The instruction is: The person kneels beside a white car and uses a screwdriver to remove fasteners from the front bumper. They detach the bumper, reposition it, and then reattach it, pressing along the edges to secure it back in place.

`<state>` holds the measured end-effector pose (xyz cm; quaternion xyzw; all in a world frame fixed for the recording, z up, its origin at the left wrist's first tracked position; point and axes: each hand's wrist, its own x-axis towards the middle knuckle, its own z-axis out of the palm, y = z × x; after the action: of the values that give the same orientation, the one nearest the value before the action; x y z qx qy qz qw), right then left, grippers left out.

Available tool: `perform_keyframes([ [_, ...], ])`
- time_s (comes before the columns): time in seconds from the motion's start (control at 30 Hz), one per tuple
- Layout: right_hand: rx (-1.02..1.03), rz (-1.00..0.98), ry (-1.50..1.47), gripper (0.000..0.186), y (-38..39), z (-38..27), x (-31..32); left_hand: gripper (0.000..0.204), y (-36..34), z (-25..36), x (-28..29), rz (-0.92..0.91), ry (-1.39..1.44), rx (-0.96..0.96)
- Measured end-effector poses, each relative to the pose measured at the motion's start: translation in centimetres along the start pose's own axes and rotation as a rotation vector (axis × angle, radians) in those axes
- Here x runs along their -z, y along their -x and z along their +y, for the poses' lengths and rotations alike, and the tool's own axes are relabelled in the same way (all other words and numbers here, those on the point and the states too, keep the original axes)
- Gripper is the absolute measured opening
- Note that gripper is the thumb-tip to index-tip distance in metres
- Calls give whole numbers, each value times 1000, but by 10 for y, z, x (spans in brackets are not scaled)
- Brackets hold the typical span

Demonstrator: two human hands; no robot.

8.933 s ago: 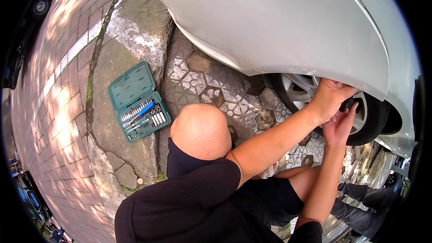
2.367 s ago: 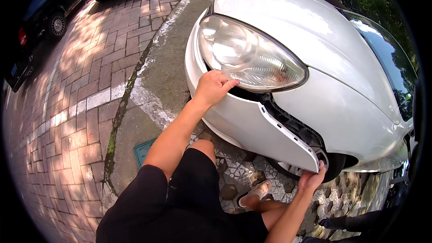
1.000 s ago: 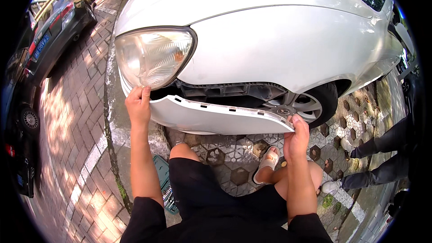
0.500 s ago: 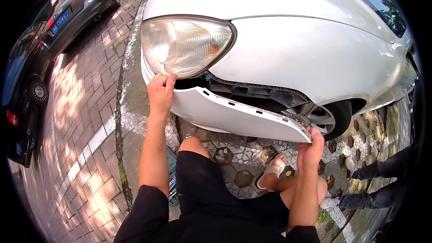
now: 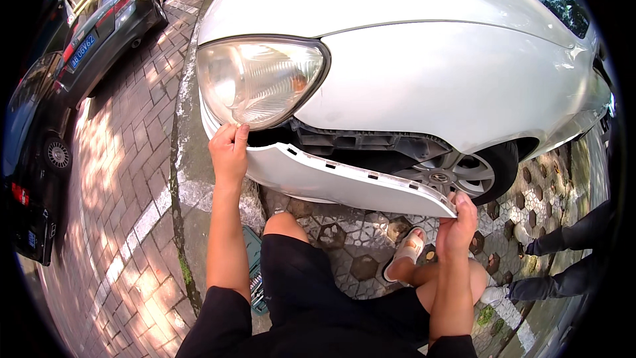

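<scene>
A white car bumper (image 5: 331, 189) hangs partly detached from the front corner of a white car (image 5: 411, 73), its slotted upper edge tilted outward. My left hand (image 5: 229, 152) grips its edge just under the headlight (image 5: 258, 83), thumb on top. The pointed end by the front wheel (image 5: 464, 176) is pinched in my right hand (image 5: 457, 224). A dark gap between bumper and fender shows a black plastic bracket (image 5: 371, 140). The fingers of my left hand behind the bumper are hidden.
An open green tool case (image 5: 257, 272) lies beside my left leg. A person's dark-trousered legs (image 5: 563, 258) are at the right. Dark parked cars (image 5: 99, 40) stand to the left, past a stone kerb (image 5: 199, 225) and brick paving (image 5: 132, 179).
The view has shifted slightly. The bumper and my left hand sit a little lower in the picture. Both hands keep their hold, and the gap under the fender is still there.
</scene>
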<state>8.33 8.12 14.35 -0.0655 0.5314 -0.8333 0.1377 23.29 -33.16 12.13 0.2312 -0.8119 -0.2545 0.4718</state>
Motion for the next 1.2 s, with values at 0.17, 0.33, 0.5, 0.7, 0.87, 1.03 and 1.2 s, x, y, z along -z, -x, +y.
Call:
perform_keyframes([
  [0.17,12,22,29,27,1,-2,1,41,1,-1,-4,10,29,8],
  [0.33,80,39,93,30,-4,4,3,39,1,2,-2,-6,22,5],
  [0.5,62,52,66,30,-6,2,6,39,1,2,-6,-13,16,-2],
  [0.7,67,-14,11,26,-14,13,10,41,1,-2,2,-2,13,-2],
  [0.87,-8,106,-80,17,-6,8,10,41,-2,-3,-5,9,20,-26],
  [1.03,-2,118,-74,24,-8,13,9,42,1,-11,-4,26,56,-27],
  [1.2,32,-56,-83,23,-12,13,18,44,2,-9,-4,31,39,-7],
])
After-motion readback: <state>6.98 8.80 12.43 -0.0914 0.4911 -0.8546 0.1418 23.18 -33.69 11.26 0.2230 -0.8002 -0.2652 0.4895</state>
